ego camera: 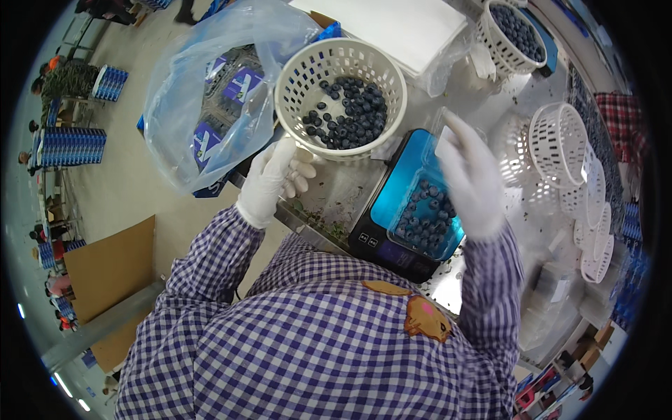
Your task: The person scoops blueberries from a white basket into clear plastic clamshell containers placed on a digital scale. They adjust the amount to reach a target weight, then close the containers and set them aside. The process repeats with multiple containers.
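My left hand (275, 178), in a white glove, is beside the near rim of a white plastic basket (341, 149). Its fingers are partly curled and apart, with nothing visible in them. Loose blueberries (357, 113) cover part of the basket's floor. My right hand (472, 178), gloved too and blurred, is at the right side of a clear plastic clamshell (401, 231) holding blueberries. Clear plastic shows by its fingertips; whether they grip it is unclear. The clamshell rests on the blue plate of a digital scale (391, 197).
A clear bag (168, 126) of labelled clamshells stands at left, white sheets (388, 26) behind the basket. Another basket of blueberries (512, 34) is at far right. Several white baskets (559, 142) lie at right near stacked clear containers (551, 294). Plant debris (328, 226) litters the metal table.
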The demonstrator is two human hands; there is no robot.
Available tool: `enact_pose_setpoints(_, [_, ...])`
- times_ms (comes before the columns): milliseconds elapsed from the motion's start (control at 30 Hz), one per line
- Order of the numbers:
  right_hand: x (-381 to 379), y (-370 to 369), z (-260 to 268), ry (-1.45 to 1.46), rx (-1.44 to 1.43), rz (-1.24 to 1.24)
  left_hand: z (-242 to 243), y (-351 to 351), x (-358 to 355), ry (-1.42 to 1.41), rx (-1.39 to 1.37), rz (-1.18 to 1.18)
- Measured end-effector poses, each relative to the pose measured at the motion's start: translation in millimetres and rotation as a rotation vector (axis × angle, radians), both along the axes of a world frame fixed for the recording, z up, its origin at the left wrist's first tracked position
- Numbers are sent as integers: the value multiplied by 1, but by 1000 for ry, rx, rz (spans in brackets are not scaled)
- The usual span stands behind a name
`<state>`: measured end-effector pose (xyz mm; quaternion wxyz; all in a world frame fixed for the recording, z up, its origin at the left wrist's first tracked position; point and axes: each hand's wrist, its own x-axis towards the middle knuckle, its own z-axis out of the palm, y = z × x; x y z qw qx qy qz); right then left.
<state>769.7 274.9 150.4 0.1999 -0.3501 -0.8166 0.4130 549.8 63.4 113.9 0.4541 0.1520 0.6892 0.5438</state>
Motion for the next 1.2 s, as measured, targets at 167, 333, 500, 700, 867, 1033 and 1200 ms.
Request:
enact_pose_setpoints(167, [-74,31,-21,-344,86,-10,22,16,11,80,92,47])
enact_pose_setpoints(333, [-46,-12,33,-126,661,52,-8,-14,2,74,155,15])
enact_pose_setpoints(500, [-27,5,41,-4,834,-19,-37,30,0,104,640,-183])
enact_pose_setpoints(700, [-19,6,38,224,616,-27,-54,36,-3,-259,555,-99])
enact_pose_setpoints(867, [-7,-12,25,324,361,-110,5,42,15,-278,684,-75])
enact_pose_setpoints(1033, [-27,-28,30,448,659,-12,13,50,18,-46,787,81])
enact_pose_setpoints(1200, [-75,-32,-14,507,-660,-179,43,69,30,166,786,147])
